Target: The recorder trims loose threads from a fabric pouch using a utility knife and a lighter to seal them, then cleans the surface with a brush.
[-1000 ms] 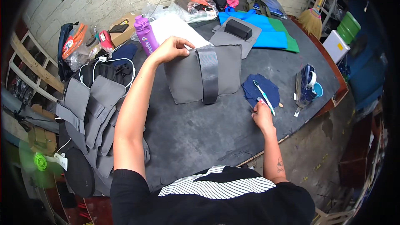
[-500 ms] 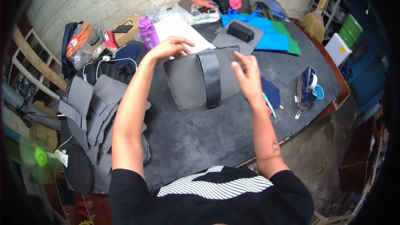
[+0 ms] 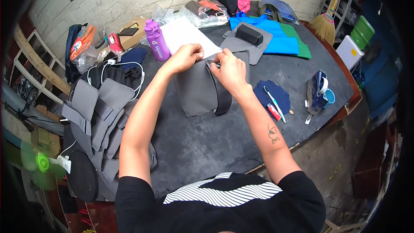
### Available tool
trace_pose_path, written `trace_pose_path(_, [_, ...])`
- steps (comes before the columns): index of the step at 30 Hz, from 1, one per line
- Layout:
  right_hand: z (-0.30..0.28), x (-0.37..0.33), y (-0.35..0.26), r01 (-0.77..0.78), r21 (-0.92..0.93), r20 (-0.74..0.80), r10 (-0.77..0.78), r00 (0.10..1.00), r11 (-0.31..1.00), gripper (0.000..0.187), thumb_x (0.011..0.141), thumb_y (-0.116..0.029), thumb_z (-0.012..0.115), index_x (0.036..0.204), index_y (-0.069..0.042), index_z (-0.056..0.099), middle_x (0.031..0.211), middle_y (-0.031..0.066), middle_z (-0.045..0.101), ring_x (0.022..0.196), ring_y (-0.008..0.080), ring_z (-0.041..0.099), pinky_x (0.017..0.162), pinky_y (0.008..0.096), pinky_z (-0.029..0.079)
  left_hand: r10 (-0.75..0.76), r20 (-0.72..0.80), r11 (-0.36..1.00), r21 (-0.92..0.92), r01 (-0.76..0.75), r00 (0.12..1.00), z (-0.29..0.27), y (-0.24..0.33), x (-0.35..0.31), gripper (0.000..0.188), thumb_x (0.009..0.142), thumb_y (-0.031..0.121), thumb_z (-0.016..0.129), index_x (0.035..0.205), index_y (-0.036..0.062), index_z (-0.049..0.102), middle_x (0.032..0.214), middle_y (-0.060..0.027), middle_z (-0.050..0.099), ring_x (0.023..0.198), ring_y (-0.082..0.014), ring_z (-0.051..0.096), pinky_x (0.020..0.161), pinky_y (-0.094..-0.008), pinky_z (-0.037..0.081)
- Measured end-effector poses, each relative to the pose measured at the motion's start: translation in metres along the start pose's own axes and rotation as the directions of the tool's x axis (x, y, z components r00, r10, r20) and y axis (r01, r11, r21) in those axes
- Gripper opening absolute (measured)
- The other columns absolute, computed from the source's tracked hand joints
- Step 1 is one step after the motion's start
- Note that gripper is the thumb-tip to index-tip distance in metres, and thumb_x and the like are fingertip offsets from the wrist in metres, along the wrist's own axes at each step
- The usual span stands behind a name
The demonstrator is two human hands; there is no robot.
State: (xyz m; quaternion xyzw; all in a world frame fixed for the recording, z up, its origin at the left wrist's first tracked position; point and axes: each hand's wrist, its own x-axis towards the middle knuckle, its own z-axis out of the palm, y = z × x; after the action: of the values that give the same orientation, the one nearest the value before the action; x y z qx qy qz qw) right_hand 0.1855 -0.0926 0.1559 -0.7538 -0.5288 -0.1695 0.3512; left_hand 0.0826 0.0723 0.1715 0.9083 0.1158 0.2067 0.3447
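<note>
A grey fabric panel (image 3: 195,95) with a wide black strap (image 3: 223,99) across it lies on the dark table. My left hand (image 3: 189,57) is closed at the panel's far edge, its fingertips pinched together; what they pinch is too small to make out. Close beside it, my right hand (image 3: 229,70) is closed over the strap's far end. Between its fingers shows a small dark, pointed thing with a bit of teal, mostly hidden by the hand. White sheets (image 3: 179,34) lie just beyond both hands.
Grey cut pieces (image 3: 101,116) are heaped at left. A purple bottle (image 3: 156,41) stands behind my left hand. At right lie a navy cloth scrap (image 3: 263,90), toothbrush (image 3: 276,103), red tube-like item (image 3: 274,112) and dark pouch (image 3: 317,90). Blue bags (image 3: 280,43) lie at back.
Both hands have come together at the panel's far edge and closed. The right hand moved left onto the strap's end, uncovering the navy scrap. The panel shifted slightly.
</note>
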Motion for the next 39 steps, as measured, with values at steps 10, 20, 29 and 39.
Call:
trace_pose_path(10, [0.012,-0.008,0.004,0.066,0.081,-0.157,-0.053,0.986,0.994,0.014,0.072,-0.017,0.07,0.078,-0.007,0.062,0.083,0.0063,0.056,0.063,0.0296,0.062,0.058,0.0407,0.049,0.001,-0.041,0.994,0.112,0.004,0.999,0.004,0.015,-0.008,0.008,0.082,0.003,0.061,0.088,-0.0023,0.063,0.07,-0.006,0.062,0.069,-0.0088,0.055,0.064,-0.0273,0.045])
trace_pose_path(20, [0.017,-0.008,0.013,0.03,0.155,-0.134,-0.009,0.991,0.987,0.015,0.075,-0.02,0.069,0.08,-0.007,0.062,0.089,0.0084,0.058,0.067,0.0307,0.064,0.06,0.0421,0.05,0.003,-0.043,0.997,-0.071,-0.006,0.999,0.006,0.001,-0.007,0.005,0.09,0.005,0.056,0.091,0.0001,0.056,0.08,-0.005,0.062,0.073,-0.0099,0.054,0.068,-0.0271,0.045])
trace_pose_path(29, [0.034,-0.073,0.132,-0.382,0.321,-0.156,0.446,0.881,0.867,0.044,0.074,-0.023,0.074,0.109,-0.003,0.056,0.1,0.016,0.056,0.091,0.0286,0.056,0.083,0.0374,0.045,-0.634,-0.472,0.729,-0.628,0.271,0.613,-0.005,-0.107,-0.077,0.035,0.089,0.034,0.061,0.115,0.012,0.056,0.105,-0.0031,0.059,0.094,-0.0156,0.055,0.082,-0.034,0.044])
trace_pose_path(39, [0.032,-0.164,0.139,-0.361,0.214,-0.113,0.39,0.914,0.908,0.031,0.077,-0.004,0.066,0.107,0.0,0.056,0.097,0.0141,0.056,0.087,0.0268,0.057,0.079,0.0353,0.047,-0.842,-0.076,0.266,-0.92,0.288,0.534,0.084,-0.126,-0.135,0.047,0.094,0.032,0.055,0.129,0.0052,0.041,0.115,-0.0189,0.055,0.1,-0.0292,0.058,0.083,-0.0421,0.051])
